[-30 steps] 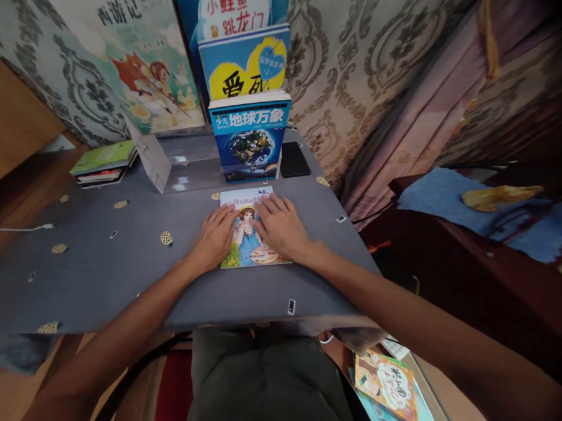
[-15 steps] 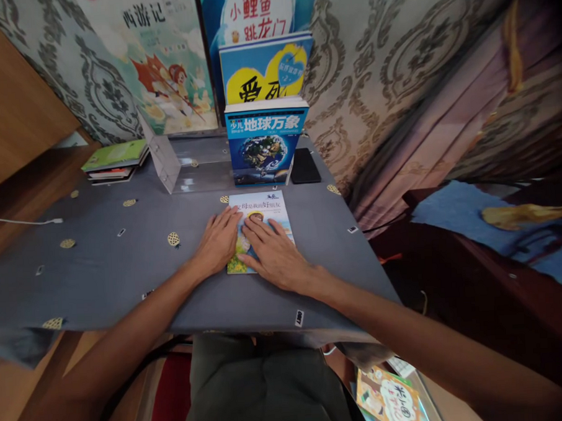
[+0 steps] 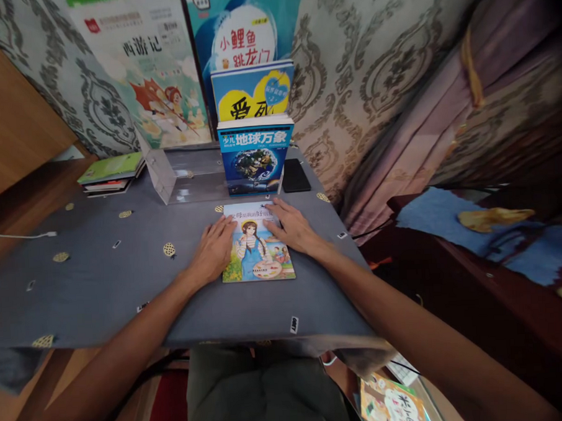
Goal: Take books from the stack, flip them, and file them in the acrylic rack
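Note:
A thin paperback book (image 3: 257, 252) lies flat and closed on the grey tablecloth, its cover showing a girl in blue overalls with a paint palette. My left hand (image 3: 212, 251) rests over the book's left edge, palm down with fingers stretched out. At the upper right corner, my right hand (image 3: 291, 227) lies with its fingers extended on the cover, covering part of the title. Neither hand grips the book. Just beyond it, a blue book with a globe (image 3: 256, 165) stands upright in a clear plastic stand (image 3: 161, 175).
Behind the globe book stand a yellow-and-blue book (image 3: 226, 89), a teal book (image 3: 249, 25) and a large pale book (image 3: 147, 86). A black phone (image 3: 296, 175) lies right of the stand. Stacked books (image 3: 111, 170) and a white cable (image 3: 24, 234) are at left.
My right hand has slid from the middle of the cover to its upper right corner, uncovering the girl's picture. My left hand stays at the left edge. The view has tilted up slightly.

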The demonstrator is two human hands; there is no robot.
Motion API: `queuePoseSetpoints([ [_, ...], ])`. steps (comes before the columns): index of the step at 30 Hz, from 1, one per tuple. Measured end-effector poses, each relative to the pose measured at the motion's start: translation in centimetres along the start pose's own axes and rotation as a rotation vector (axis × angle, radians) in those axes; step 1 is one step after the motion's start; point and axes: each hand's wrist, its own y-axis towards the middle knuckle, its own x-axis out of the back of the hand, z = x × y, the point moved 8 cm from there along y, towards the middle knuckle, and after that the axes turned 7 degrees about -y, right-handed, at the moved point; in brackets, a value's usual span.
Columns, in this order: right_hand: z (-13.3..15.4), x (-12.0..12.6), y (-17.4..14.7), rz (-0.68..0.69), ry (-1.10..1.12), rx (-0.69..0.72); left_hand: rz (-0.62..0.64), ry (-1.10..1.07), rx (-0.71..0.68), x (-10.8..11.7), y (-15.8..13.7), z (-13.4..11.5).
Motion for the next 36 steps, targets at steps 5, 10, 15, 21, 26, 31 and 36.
queuePoseSetpoints([
  [5,-1.0,-0.1,0.6,0.030,0.058,0.027,0.022,0.020,0.001,0.1,0.1,-0.1],
  [10,-0.4,0.7,0.9,0.031,0.015,0.019,0.059,0.057,-0.007,-0.1,0.1,0.1],
  [15,-0.1,2.5,0.6,-0.081,0.003,-0.035,0.116,0.107,-0.053,0.6,0.0,1.0],
  [21,-1.4,3.1,0.3,-0.117,0.126,-0.183,0.152,0.220,-0.083,1.2,1.1,0.0],
  [26,-2.4,3.6,0.3,-0.131,0.166,-0.258,0.104,0.128,-0.007,-0.4,3.9,-2.2],
  [31,-3.4,3.9,0.3,-0.149,0.309,-0.314,0.081,-0.016,0.040,-2.1,6.5,-4.1],
  [36,-4.1,3.4,0.4,-0.180,0.618,-0.388,0.065,-0.021,0.056,-3.1,6.9,-5.2],
])
